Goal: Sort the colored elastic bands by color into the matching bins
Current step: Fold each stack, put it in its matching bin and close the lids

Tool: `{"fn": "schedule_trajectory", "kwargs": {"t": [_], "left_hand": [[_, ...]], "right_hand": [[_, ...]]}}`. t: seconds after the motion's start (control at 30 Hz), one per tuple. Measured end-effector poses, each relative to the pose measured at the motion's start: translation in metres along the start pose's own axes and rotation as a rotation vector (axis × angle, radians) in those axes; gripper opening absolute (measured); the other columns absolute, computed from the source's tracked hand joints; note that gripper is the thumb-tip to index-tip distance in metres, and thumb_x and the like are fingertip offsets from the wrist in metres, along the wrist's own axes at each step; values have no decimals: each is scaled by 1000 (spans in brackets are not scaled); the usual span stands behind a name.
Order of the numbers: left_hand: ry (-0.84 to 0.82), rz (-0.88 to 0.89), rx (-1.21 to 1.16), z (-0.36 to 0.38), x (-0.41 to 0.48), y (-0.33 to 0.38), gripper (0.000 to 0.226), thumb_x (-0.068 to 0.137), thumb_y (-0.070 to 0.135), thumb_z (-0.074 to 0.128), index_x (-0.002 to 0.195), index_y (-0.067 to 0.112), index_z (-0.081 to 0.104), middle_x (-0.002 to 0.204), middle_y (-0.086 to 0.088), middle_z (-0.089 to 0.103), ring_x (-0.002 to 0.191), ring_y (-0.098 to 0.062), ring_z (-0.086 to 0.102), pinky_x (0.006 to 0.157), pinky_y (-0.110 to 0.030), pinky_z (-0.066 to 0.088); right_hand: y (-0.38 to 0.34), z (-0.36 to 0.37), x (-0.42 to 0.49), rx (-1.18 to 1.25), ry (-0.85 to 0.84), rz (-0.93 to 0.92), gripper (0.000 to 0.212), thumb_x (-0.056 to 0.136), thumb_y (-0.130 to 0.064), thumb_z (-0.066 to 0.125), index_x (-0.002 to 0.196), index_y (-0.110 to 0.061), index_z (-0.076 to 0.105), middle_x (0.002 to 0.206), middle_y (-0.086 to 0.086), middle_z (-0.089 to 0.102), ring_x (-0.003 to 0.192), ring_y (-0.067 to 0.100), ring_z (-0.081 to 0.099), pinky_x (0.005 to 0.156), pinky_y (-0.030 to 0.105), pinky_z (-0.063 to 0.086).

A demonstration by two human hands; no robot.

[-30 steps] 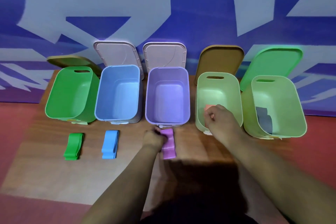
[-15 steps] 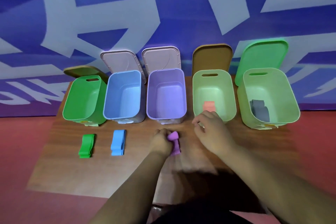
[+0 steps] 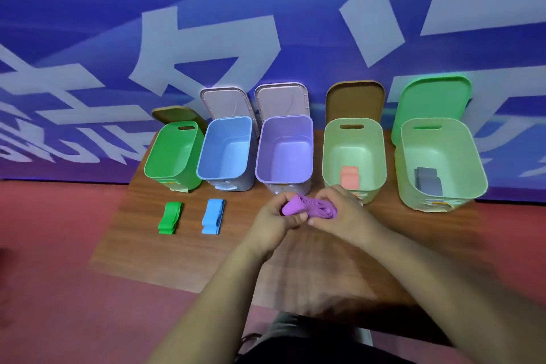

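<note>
The left hand (image 3: 270,217) and right hand (image 3: 347,216) both grip the purple band (image 3: 310,206), long axis crosswise, just in front of the purple bin (image 3: 280,181), nearer the left hand.

I am wearing one wide-angle head camera; it is looking forward and down, close over the bench (image 3: 139,248), facing the wall (image 3: 88,9).

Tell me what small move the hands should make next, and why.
Probably carry the purple band forward and drop it into the purple bin. The left hand and right hand both hold it just in front of that open, matching bin.
</note>
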State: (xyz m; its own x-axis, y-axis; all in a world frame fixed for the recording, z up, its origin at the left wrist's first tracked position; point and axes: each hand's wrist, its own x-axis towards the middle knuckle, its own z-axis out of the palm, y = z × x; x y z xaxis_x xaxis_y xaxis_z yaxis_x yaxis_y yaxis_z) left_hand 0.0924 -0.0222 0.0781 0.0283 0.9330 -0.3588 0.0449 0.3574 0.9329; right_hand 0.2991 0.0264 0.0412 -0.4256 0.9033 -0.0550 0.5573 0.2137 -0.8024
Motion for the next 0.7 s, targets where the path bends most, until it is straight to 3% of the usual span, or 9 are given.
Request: {"fn": "schedule_trajectory", "kwargs": {"t": [0.1,0.27,0.5,0.6,0.7], "left_hand": [[9,-14,-100,-1,-5,10,29,93,-3,71,120,8,69,106,-3,73,92,-12,66,82,-27,56],[38,-97,-319,-13,4,13,38,94,-8,65,131,2,64,114,-13,74,97,-20,69,82,-29,57],[12,-194,-488,-40,32,10,39,95,-7,65,132,5,67,126,-15,74,109,-24,72,100,-38,57],[1,-234,-521,-53,47,11,36,95,-6,66,129,7,69,118,-13,76,103,-21,72,92,-34,61],[12,-224,-373,-68,62,13,31,92,-1,72,123,7,70,103,-8,76,88,-19,70,72,-28,58]], "right_hand": [[-14,-10,6,86,24,-6,33,74,-44,88,93,-29,66,94,-11,60,86,6,59,75,32,49],[-37,-22,17,157,17,95,35,76,-36,93,97,-31,66,88,-21,69,78,-3,61,65,12,45],[-57,-17,48,153,53,119,39,77,-32,93,99,-30,60,85,-10,65,71,1,54,64,16,44],[-67,-16,69,143,37,130,35,77,-30,92,99,-29,65,88,-10,67,73,2,57,68,16,46],[-74,-13,95,91,39,83,32,77,-24,90,95,-32,65,94,-5,65,82,13,61,73,24,48]]}}
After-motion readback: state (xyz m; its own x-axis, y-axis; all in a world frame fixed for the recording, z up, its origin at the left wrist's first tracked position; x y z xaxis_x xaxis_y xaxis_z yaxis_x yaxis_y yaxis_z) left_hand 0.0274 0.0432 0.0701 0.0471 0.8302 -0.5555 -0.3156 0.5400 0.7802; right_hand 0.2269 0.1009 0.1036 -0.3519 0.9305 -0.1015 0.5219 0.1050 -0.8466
